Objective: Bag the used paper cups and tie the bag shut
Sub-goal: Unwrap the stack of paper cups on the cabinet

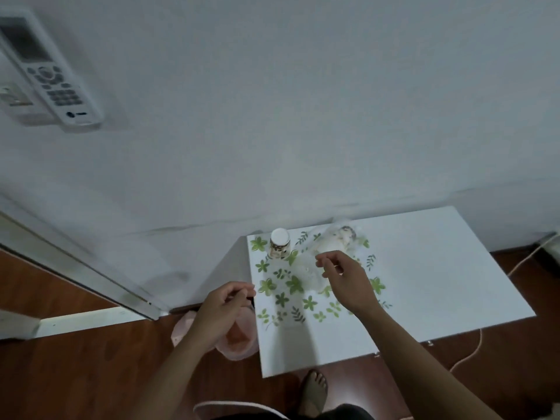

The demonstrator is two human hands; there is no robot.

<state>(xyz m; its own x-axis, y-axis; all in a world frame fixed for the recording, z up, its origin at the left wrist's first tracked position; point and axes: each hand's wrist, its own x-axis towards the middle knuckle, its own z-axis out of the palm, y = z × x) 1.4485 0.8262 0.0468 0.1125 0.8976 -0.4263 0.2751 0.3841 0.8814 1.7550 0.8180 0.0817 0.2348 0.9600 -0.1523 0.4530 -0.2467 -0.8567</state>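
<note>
1 cup [279, 242] inverted, tabletop [439, 268] far-left corner, left of bag [333, 244], nearer right hand [342, 277] | left hand [225, 301] loosely curled, empty | right hand curled over bag, grip unclear

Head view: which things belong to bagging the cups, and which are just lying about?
Job: upturned paper cup; clear plastic bag; patterned cup inside it, blurred.
Lying about: remote control on the wall; pink bin; white cable; leaf-print mat.
</note>
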